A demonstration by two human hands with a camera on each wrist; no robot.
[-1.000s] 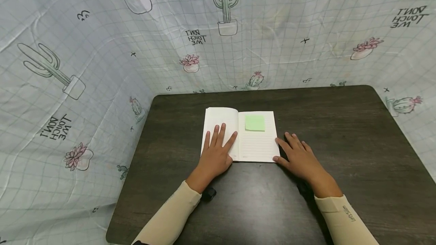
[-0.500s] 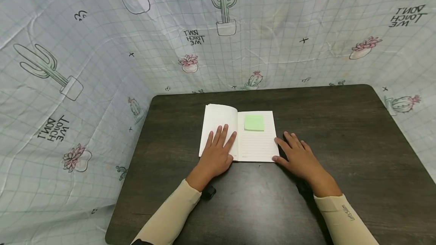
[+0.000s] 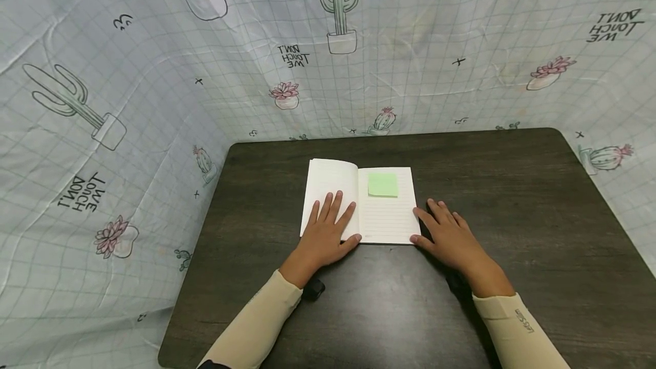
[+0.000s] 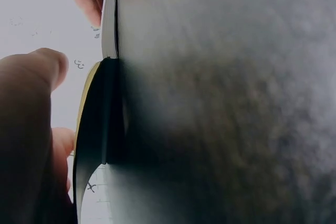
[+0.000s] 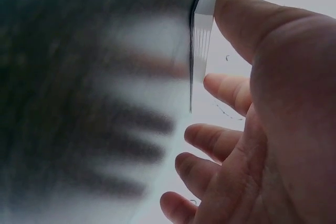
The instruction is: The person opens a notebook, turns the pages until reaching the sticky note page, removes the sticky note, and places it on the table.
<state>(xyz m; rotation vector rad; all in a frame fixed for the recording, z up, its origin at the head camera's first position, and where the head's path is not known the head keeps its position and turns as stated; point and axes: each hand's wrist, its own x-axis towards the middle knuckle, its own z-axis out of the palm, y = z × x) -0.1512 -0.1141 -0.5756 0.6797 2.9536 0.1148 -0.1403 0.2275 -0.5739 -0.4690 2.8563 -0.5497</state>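
An open notebook (image 3: 386, 221) lies on the dark table, its left page blank and its right page lined. A green sticky note (image 3: 382, 185) sits on the upper part of the right page. My left hand (image 3: 325, 235) rests on the left page with fingers spread, thumb at the bottom edge near the spine. In the left wrist view the notebook's dark cover (image 4: 97, 114) bows up on that side. My right hand (image 3: 453, 238) is at the notebook's right edge, thumb and index fingertip on the page corner and side. The right wrist view shows those fingertips against the page block (image 5: 202, 45).
The dark wood-grain table (image 3: 512, 187) has rounded corners. A pale gridded curtain (image 3: 410, 27) printed with cacti surrounds it at the back and sides. A small black device (image 3: 314, 290) shows under the left wrist.
My left thumb has stretched out toward the spine, and the fingers have slid slightly down the left page. The left page's top edge rose, then sank a little. My right hand has stayed put.
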